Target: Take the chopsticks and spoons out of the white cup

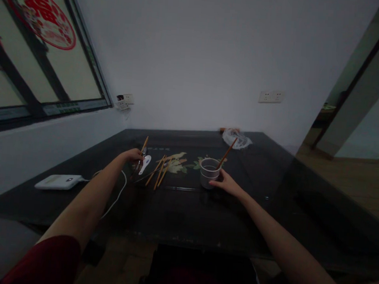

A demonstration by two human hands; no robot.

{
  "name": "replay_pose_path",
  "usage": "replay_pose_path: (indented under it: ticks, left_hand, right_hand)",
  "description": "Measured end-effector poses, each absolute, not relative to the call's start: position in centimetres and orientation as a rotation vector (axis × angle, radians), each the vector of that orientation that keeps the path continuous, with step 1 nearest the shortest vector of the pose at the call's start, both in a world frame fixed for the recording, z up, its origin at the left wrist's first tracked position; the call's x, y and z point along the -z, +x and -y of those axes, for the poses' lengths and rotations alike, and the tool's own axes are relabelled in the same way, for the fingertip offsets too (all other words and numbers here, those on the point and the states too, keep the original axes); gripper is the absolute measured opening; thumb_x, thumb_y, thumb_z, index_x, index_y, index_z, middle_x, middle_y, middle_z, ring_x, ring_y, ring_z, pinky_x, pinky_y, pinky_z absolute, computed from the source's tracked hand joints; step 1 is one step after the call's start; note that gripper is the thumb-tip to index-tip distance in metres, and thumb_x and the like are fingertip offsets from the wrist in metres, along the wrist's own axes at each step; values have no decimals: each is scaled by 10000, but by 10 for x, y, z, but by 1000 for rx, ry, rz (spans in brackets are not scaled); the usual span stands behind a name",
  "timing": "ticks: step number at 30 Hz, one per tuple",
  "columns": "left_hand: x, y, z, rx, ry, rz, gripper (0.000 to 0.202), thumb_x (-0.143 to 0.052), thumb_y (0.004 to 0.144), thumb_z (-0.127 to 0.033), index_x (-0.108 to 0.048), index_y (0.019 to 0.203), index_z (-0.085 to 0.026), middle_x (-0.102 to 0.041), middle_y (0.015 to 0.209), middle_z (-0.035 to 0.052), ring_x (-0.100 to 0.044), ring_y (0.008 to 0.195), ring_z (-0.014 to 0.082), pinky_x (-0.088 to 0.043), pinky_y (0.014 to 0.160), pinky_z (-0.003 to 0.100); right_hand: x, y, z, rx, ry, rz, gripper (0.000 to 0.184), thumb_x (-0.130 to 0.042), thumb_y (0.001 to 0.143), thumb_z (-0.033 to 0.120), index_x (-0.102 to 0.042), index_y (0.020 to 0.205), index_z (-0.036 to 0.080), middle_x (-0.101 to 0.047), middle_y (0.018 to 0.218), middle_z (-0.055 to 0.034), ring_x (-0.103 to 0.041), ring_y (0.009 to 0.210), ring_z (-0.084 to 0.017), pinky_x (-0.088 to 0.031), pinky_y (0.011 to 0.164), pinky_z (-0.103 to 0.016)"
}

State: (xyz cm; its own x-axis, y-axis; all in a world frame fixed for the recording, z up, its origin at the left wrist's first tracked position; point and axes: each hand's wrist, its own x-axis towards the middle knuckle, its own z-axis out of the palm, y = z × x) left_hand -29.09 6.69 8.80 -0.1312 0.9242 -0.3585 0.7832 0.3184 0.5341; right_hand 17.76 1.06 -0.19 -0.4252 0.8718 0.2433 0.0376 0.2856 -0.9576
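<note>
On the dark table (184,211), my left hand (132,155) is closed round a wooden chopstick (142,149) that points up and away. A white spoon (144,164) lies just right of that hand. Several more chopsticks (159,171) lie loose on the table between my hands. My right hand (226,182) grips the side of a clear plastic cup (208,172). One chopstick (226,154) stands slanted inside the cup.
A white power bank (58,181) with a white cable (117,196) sits at the left of the table. A crumpled plastic bag (237,139) lies at the far edge by the wall. A window is on the left, and wall sockets (272,96) are behind.
</note>
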Motion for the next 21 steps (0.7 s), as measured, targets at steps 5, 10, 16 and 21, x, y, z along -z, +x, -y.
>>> replay_pose_path:
  ticks: [5, 10, 16, 21]
  left_hand:
    - [-77, -274, -74, -250, 1532, -2015, 260, -756, 564, -312, -572, 580, -130, -613, 534, 22, -579, 502, 136, -447, 477, 208]
    - [-63, -259, -77, -201, 1559, -2071, 247, -741, 596, -332, -614, 650, -127, -668, 634, 41, -631, 595, 154, -468, 527, 208]
    - [-55, -258, -80, -153, 1629, -2204, 223, -700, 644, -336, -652, 695, -124, -689, 713, 59, -651, 678, 171, -470, 539, 189]
    - [-50, -259, -80, -104, 1685, -2264, 254, -677, 668, -337, -691, 815, -131, -705, 822, 79, -658, 719, 175, -471, 521, 165]
  right_hand:
    - [1, 177, -10, -1274, -817, 1692, 761, -802, 592, 330, -465, 1259, 188, -565, 1253, -116, -551, 1145, -274, -407, 1022, -444]
    - [1, 177, -9, -1284, -816, 1693, 777, -805, 591, 320, -451, 1268, 182, -549, 1275, -129, -554, 1140, -271, -408, 1019, -439]
    - [0, 176, -9, -1280, -806, 1697, 758, -798, 601, 305, -461, 1271, 195, -555, 1270, -120, -556, 1138, -267, -395, 1030, -449]
    - [4, 177, -12, -1267, -795, 1700, 749, -795, 611, 307, -456, 1271, 202, -555, 1274, -111, -549, 1150, -260, -406, 1024, -438]
